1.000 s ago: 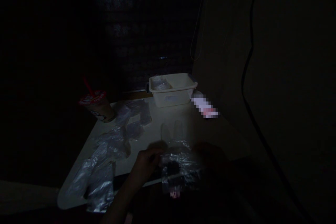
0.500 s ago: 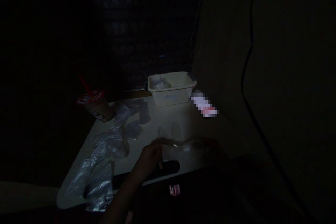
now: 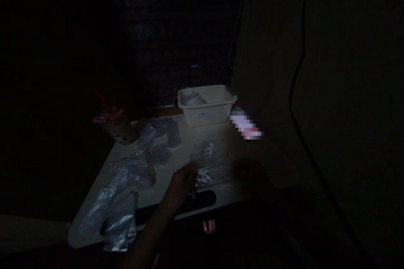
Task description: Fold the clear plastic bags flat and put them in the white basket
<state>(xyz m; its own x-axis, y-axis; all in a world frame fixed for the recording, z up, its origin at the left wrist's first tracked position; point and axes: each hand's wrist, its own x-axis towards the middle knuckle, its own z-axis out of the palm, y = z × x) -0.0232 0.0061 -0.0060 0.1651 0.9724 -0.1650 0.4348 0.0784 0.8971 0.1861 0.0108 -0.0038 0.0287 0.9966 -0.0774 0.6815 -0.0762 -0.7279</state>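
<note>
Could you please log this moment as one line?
left hand: at left edge of clear plastic; right hand: dim, near right edge, grip unclear; clear plastic: spread on table; tub: farther back

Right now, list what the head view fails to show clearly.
In the head view:
Right hand: deep shadow hides its grip.
Left hand: dimness obscures whether it touches the clear plastic beside it.
White tub: near wall hides its lower inside.
Bright object: pixel blocks mask its surface.

No legible txt or nos., v. dark.
</note>
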